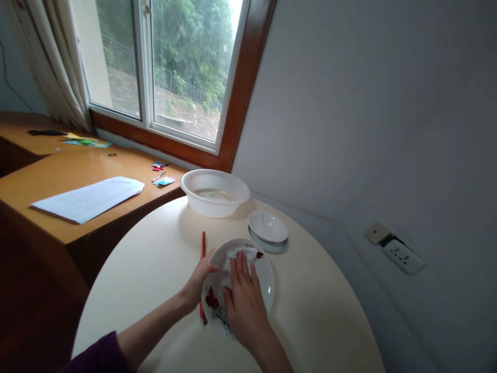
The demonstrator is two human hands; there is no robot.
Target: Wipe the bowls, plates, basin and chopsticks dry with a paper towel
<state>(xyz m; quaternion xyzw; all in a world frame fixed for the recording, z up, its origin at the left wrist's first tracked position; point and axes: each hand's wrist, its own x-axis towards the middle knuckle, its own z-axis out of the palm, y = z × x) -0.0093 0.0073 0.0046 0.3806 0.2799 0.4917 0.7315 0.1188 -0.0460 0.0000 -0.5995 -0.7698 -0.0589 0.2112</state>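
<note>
1. Fingers (244, 269) of the right hand (243, 303) lay extended, close together and nearly flat, pressing a white cloth (243, 254) onto the plate (268, 285). Nothing was gripped; the cloth was only pinned beneath them.
2. The left hand (199, 284) was curled on the plate's left rim, with the thumb over the edge and the other fingers hidden beneath. This hold appeared to brace the plate against the push of the right hand.
3. The plate sat on the round cream table (318, 321), toward its near middle. Its red flower pattern was partly covered by the right hand.
4. A red stick (202, 243) lay just beside the plate's left rim and passed under the left hand. It was the closest obstruction; pencil or chopstick could not be told.
5. Two small dishes (267, 228), stacked, stood beyond the plate to the right, near but apart from it.
6. A white basin (215, 192) holding shallow water stood at the table's far edge, well apart from both hands.
7. A wooden desk (58, 173) to the left carried a paper sheet (89, 199) and small coloured items (161, 173) below the window (171, 67). A wall socket (399, 254) sat on the right wall. None of these obstructed the hands.
</note>
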